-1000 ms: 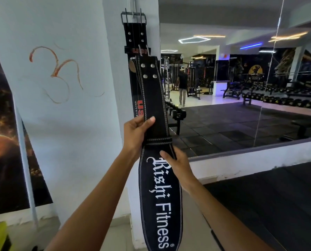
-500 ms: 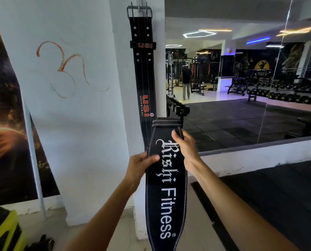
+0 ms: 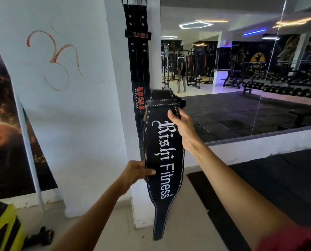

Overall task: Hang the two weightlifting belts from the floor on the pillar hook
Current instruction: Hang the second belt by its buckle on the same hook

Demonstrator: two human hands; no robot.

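The Rishi belt (image 3: 163, 160) is in both my hands, held upright in front of the pillar (image 3: 118, 87), its folded top now level with the lower half of the USI belt (image 3: 137, 57). A second ago its upper end was stretched up near that belt's top; since then it has doubled over and come down, so I judge the reach for the hook failed or was given up, and this belt is not yet hung. My left hand (image 3: 135, 172) pinches the left edge, thumb across the front; my right hand (image 3: 182, 124) is closed on the upper right edge just under the stitched loop. The USI belt hangs flat against the pillar from its buckle at the frame's top; the hook itself I cannot see. White lettering reads "Rishi Fitness"; the hung belt shows red "USI" twice, with "UNIVERSAL" beside the lower one.
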